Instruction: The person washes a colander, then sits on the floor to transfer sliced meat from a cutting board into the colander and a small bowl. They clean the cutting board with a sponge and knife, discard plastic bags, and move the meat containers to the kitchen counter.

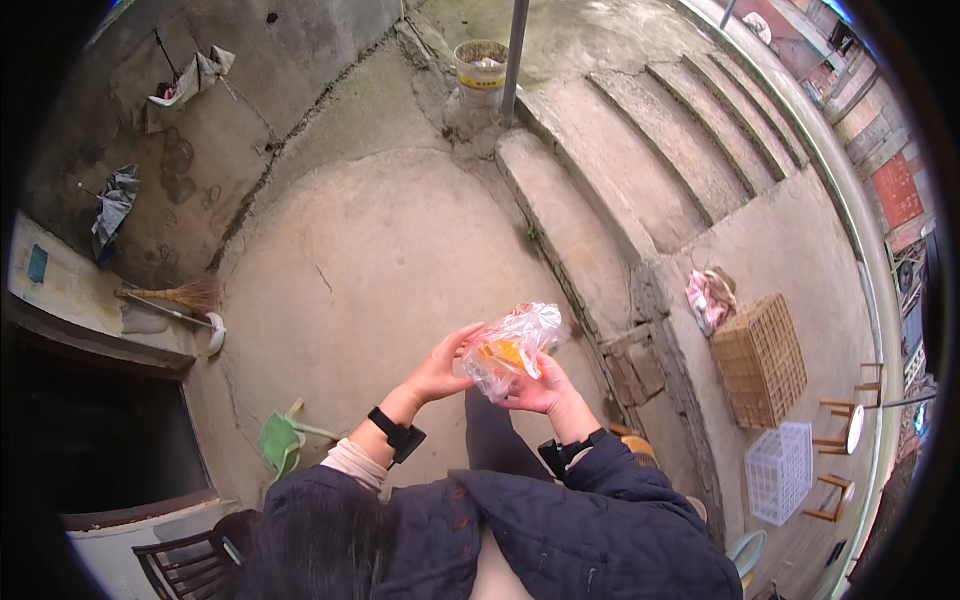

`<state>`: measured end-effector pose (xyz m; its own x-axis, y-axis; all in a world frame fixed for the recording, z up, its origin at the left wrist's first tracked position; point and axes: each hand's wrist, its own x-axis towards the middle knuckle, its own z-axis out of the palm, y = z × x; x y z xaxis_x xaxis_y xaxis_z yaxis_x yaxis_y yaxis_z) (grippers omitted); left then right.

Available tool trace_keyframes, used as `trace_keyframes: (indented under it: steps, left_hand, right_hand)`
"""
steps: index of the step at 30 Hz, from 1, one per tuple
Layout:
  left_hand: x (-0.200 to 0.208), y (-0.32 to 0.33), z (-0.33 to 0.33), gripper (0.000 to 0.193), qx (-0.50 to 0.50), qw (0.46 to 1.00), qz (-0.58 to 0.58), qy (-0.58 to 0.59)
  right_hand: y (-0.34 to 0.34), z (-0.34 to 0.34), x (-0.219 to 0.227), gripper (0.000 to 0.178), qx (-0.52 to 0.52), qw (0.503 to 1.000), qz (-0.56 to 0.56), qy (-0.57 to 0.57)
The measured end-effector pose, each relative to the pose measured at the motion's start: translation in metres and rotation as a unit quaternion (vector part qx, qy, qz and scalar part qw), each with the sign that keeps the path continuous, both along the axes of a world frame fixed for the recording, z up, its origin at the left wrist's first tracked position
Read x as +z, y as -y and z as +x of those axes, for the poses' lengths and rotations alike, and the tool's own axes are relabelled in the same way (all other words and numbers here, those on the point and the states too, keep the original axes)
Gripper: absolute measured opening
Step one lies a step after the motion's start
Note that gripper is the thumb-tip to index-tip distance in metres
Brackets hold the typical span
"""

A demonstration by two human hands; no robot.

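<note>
A crinkled clear plastic bag (541,322) with something orange inside (505,353) is held between my two hands in front of my body. My left hand (442,368) grips the bag's left side, its thumb toward me and its fingers at the upper edge. Around the lower right side of the bag, my right hand (541,387) is closed, with part of its grip hidden by the plastic. What the orange content is, I cannot make out. A black band sits on each wrist.
Concrete steps (640,150) climb at the right. A wicker basket (760,360), a white plastic crate (779,472) and small stools (843,428) stand on the raised ledge. At left are a broom (185,296) and a green dustpan (280,443). A bucket (481,75) stands far off beside a pole.
</note>
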<state>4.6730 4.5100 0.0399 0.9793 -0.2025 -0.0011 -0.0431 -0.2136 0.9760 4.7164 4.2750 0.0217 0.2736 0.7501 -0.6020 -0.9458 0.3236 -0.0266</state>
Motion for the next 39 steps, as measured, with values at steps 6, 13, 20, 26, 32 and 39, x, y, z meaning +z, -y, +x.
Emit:
trace_keyframes:
  steps: [6, 13, 20, 26, 32, 39]
  left_hand:
    - [0.014, -0.095, 0.243, 0.034, 0.069, 0.993, 0.025, 0.091]
    - [0.036, -0.190, 0.515, 0.046, 0.146, 0.904, -0.384, -0.117]
    - [-0.002, -0.297, 0.894, 0.041, 0.203, 0.845, -0.480, -0.119]
    - [-0.083, -0.319, 1.170, 0.054, 0.256, 0.794, -0.518, -0.190]
    - [-0.165, -0.290, 1.220, 0.065, 0.264, 0.796, -0.329, -0.434]
    - [-0.186, -0.186, 0.999, 0.037, -0.092, 0.816, -0.078, -0.565]
  right_hand:
    - [-0.095, 0.239, 0.033, 0.071, 0.071, 0.996, 0.020, 0.054]
    - [-0.167, 0.467, 0.088, 0.086, -0.036, 0.989, 0.060, 0.131]
    - [-0.214, 0.655, 0.035, 0.072, -0.241, 0.959, 0.007, 0.147]
    - [-0.250, 0.723, 0.019, 0.068, -0.350, 0.925, -0.145, -0.009]
    - [-0.261, 0.749, 0.036, 0.064, -0.399, 0.890, -0.218, -0.024]
    - [-0.258, 0.690, 0.046, 0.054, -0.458, 0.855, -0.245, -0.006]
